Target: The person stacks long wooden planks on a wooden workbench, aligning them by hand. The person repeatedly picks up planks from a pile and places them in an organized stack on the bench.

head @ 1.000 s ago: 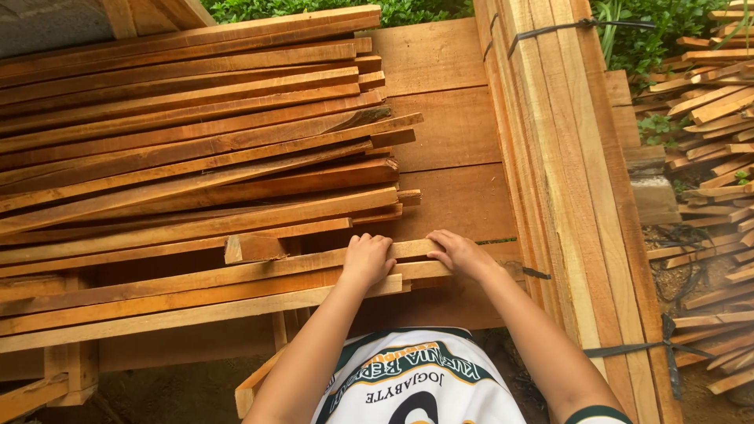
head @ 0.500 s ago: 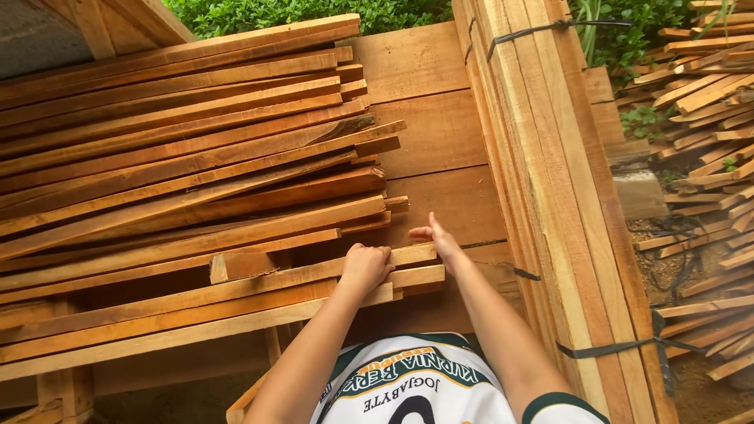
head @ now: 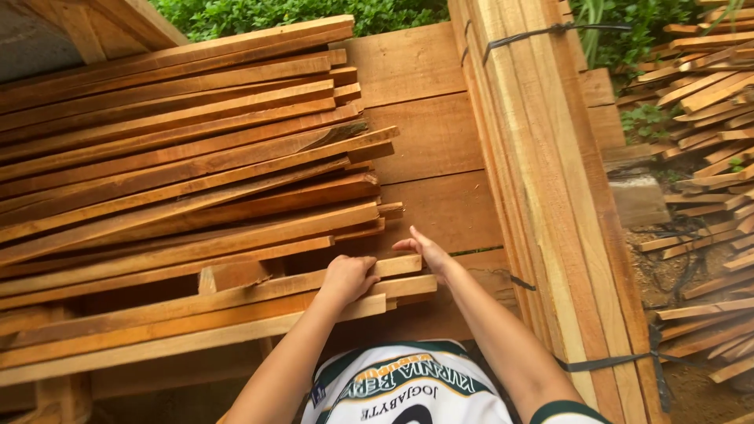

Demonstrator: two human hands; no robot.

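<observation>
A stack of long reddish wooden slats [head: 181, 180] lies across a wooden bench, their ends pointing right. My left hand [head: 345, 279] rests curled on top of the nearest slats [head: 259, 298], fingers pressing down on them. My right hand [head: 426, 250] is open, its palm and fingers set against the slat ends [head: 404, 275]. A short wood block [head: 232, 275] sits between slat layers just left of my left hand.
Wide brown boards [head: 428, 141] form the surface behind the slat ends. A strapped bundle of pale planks [head: 542, 180] runs along the right. Loose slats [head: 707, 110] lie piled on the ground at far right. Green plants [head: 267, 14] grow beyond.
My right hand has lifted off the top of the near slats and moved to their ends, fingers spread. My left hand stays on the slats. The view shifted slightly.
</observation>
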